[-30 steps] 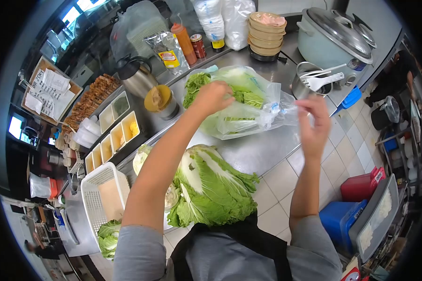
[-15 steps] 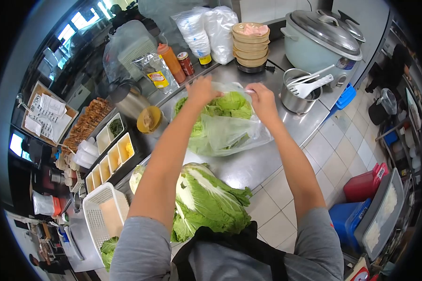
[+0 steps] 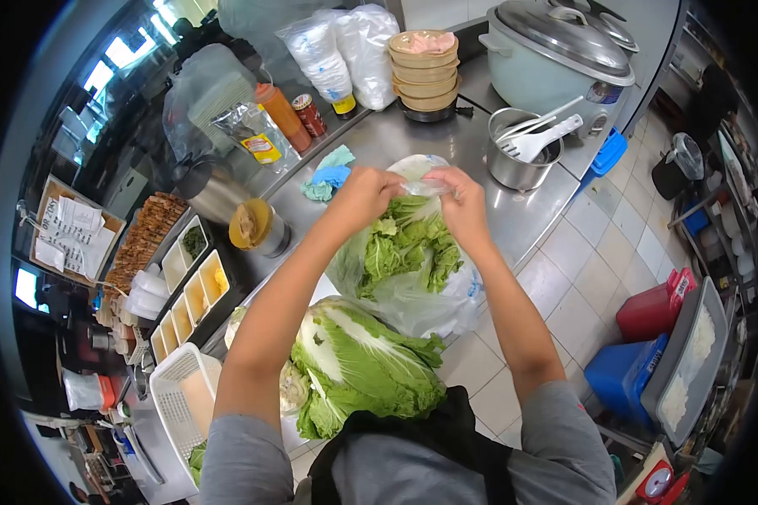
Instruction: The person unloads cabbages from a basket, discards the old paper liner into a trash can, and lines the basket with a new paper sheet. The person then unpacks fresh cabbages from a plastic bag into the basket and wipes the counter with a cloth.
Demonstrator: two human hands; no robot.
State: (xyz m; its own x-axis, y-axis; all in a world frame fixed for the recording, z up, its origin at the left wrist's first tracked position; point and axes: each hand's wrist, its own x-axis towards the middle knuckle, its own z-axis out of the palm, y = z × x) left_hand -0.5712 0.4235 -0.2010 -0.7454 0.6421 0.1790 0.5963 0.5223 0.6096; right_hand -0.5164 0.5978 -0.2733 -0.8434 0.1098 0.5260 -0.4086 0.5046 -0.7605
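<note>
A clear plastic bag [image 3: 421, 303] with cut leafy greens [image 3: 408, 244] in it lies on the steel counter [image 3: 531, 240]. At its far edge, my left hand [image 3: 365, 195] pinches the plastic from the left. My right hand [image 3: 461, 200] grips the same edge just to the right, its fingers curled. Nearer to me rests a large napa cabbage [image 3: 358, 362], partly over a pale vegetable [image 3: 293, 389]. A blue cloth [image 3: 328, 175] lies beyond my left hand.
Behind the bag stand stacked bowls [image 3: 425, 71] and a large rice cooker [image 3: 556, 63]. A steel pot [image 3: 522, 164] with utensils is at the right. At the left are a condiment tray [image 3: 198, 290], a lidded container [image 3: 257, 227] and a white basket [image 3: 181, 396].
Both hands have come together at the bag's far edge. The bag has turned and been drawn nearer, uncovering the blue cloth and showing more of the greens.
</note>
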